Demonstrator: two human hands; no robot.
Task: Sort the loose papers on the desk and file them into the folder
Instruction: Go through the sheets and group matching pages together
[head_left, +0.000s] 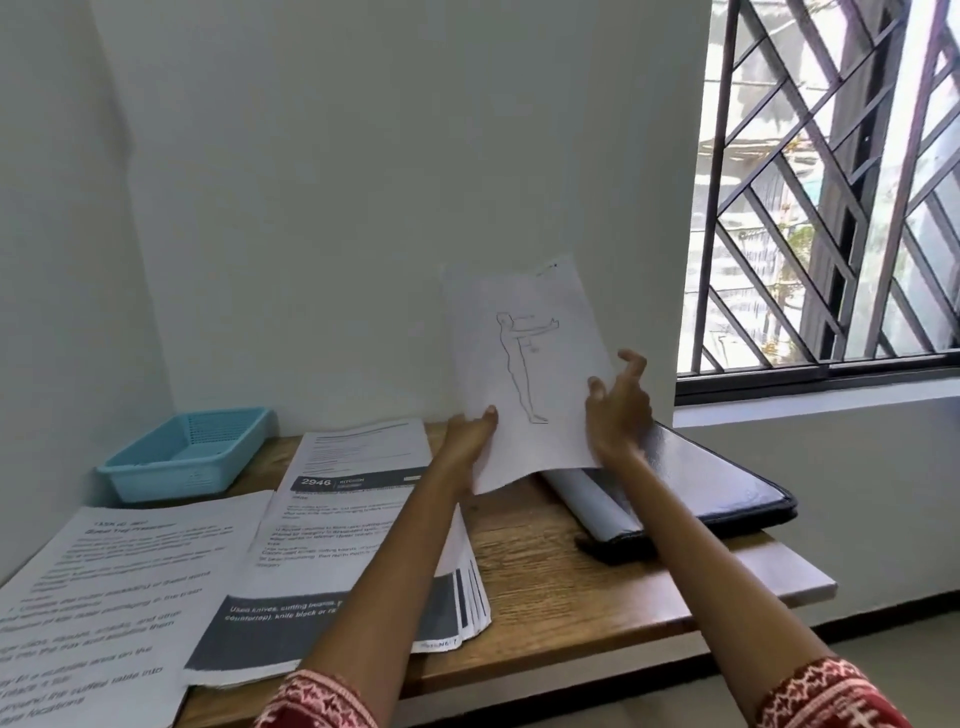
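Observation:
A white sheet with a line drawing of a standing figure (524, 364) is held upright above the desk. My left hand (467, 436) pinches its lower left edge, thumb on the front. Beside the sheet's right edge is my right hand (618, 410), fingers loosely curled and spread; whether it touches the paper is unclear. Beneath them a black folder (727, 483) lies on the right of the desk with a pale sheet (597, 501) sticking out of its near side. Two stacks of printed papers lie on the left: a middle stack (358, 519) and a left one (98, 597).
A light blue plastic basket (187, 457) stands at the desk's back left corner against the wall. The wooden desk (561, 587) ends close on the right, below a barred window (831, 197). Bare wood shows between the middle stack and the folder.

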